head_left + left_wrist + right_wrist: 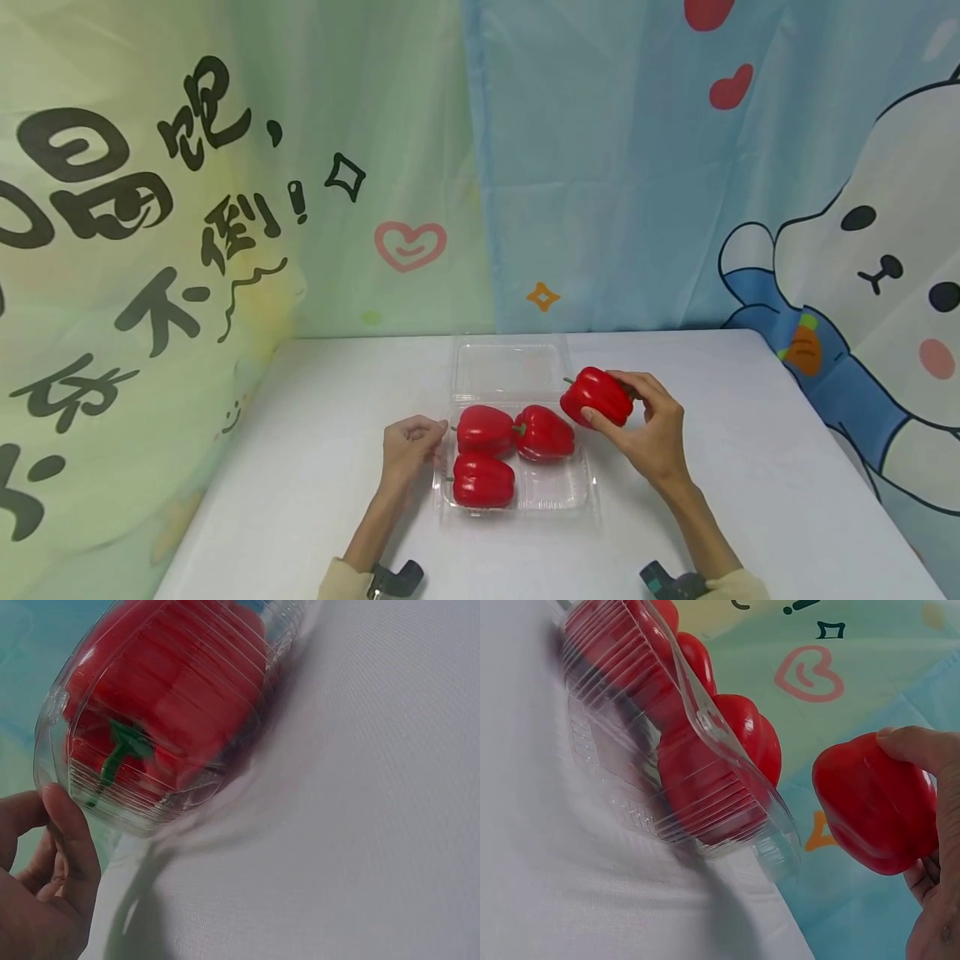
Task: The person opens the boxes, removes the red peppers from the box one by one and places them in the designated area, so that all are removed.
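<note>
A clear plastic clamshell tray (551, 492) lies on the white table with its lid (510, 367) folded open behind it. Three red bell peppers (483, 479) lie inside, two at the back and one at the front left. My right hand (609, 400) grips a fourth red pepper (596, 396) just above the tray's back right corner; in the right wrist view this pepper (874, 802) hangs beside the tray (630, 787) in that hand (930, 814). My left hand (408, 446) rests at the tray's left edge, fingers loosely curled. The left wrist view shows its thumb (71, 825) against the tray's corner (150, 806).
The white table (750, 467) has bare surface on both sides of the tray. Printed curtains (225, 208) hang right behind its far edge. The table's left and right edges slope toward the front.
</note>
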{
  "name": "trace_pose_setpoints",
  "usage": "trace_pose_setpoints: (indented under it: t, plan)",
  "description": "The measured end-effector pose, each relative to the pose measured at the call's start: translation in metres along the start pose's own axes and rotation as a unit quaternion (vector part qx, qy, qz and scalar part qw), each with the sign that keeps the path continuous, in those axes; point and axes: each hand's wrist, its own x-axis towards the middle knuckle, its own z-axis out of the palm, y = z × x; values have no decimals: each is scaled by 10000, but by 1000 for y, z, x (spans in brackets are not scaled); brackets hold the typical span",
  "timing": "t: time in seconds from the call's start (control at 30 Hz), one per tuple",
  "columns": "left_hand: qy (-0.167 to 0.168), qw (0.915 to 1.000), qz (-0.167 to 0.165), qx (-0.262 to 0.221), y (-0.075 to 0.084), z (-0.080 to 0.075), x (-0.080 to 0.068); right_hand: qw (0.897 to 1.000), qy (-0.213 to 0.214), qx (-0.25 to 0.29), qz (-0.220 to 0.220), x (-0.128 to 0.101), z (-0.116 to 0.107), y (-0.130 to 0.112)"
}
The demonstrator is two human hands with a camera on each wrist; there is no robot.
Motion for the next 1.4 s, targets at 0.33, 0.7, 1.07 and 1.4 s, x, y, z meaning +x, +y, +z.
trace_pose_setpoints:
  t: [0.33,0.7,1.07,1.4]
  plan:
    - [29,10000,-15,52,-2,0,1,9998,182,-47,54,1,0,8]
    - [31,10000,-42,13,-1,-1,0,9996,229,-104,126,1,1,14]
    - [26,10000,-72,22,-1,-2,0,9992,249,-188,259,2,1,16]
    - [17,10000,-18,-19,-5,0,2,9986,311,-232,357,6,1,21]
